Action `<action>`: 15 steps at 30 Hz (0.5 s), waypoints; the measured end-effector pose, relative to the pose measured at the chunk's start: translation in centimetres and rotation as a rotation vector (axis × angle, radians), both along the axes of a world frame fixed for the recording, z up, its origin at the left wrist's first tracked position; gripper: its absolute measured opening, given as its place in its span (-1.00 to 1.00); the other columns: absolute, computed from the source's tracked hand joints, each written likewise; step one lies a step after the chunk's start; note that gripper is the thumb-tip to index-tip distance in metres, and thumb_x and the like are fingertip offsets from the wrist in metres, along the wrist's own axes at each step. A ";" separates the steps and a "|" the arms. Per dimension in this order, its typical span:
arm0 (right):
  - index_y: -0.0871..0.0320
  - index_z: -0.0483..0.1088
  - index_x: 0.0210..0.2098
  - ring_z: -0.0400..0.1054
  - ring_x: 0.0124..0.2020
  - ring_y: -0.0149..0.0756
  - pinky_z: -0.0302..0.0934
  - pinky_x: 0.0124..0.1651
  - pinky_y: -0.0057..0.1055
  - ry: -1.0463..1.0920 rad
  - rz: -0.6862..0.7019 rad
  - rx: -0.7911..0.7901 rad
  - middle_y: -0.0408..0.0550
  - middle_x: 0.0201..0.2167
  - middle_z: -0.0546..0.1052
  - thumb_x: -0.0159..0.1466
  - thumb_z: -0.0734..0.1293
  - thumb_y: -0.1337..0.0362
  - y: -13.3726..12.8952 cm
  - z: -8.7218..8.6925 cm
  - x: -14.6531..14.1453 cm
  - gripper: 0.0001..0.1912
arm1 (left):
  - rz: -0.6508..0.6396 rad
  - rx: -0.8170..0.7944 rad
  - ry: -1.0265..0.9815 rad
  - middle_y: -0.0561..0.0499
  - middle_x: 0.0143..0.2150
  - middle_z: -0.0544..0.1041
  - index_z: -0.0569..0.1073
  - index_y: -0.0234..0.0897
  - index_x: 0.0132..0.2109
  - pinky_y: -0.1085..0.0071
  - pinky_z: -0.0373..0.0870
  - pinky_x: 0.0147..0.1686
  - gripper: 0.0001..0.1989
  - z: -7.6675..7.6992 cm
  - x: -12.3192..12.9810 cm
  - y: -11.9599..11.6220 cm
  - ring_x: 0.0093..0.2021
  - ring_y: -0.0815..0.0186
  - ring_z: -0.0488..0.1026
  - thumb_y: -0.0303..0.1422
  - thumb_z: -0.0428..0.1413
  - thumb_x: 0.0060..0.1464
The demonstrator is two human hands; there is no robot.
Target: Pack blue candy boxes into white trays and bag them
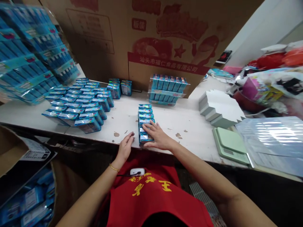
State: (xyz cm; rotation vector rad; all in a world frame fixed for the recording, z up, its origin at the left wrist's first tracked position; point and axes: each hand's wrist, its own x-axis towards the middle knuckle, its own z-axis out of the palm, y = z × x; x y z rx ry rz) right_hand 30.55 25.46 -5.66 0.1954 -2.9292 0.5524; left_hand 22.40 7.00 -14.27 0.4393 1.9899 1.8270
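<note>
A row of small blue boxes [145, 115] stands on the white table, running away from its front edge. My right hand [158, 135] rests against the right side and top of the nearest boxes, its fingers spread. To the left of the row, at the table's edge, my left hand [126, 146] is apart from the boxes, fingers stretched out with nothing in them. Behind the row stands a clear plastic package [168, 90] with two tiers of similar blue boxes.
Many blue boxes [78, 105] stand grouped at left, beside tall stacked clear packs [35, 47]. A large carton [94, 31] backs the table [123, 113]. At right are white card stacks [221, 108], a green scale [230, 145] and plastic sheets [274, 145]. An open carton [63, 186] holds blue boxes below.
</note>
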 end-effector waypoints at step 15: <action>0.14 0.25 0.07 0.14 0.11 -0.22 0.02 0.15 -0.17 0.440 -0.681 -0.321 0.00 0.08 0.29 0.26 0.10 0.04 9.2 -0.8 6.2 -0.52 | -0.029 -0.133 0.264 -0.12 0.25 0.11 0.05 -0.31 0.24 0.26 -0.10 0.22 -0.37 5.6 -2.0 2.6 0.24 0.22 0.04 -0.04 -0.17 0.12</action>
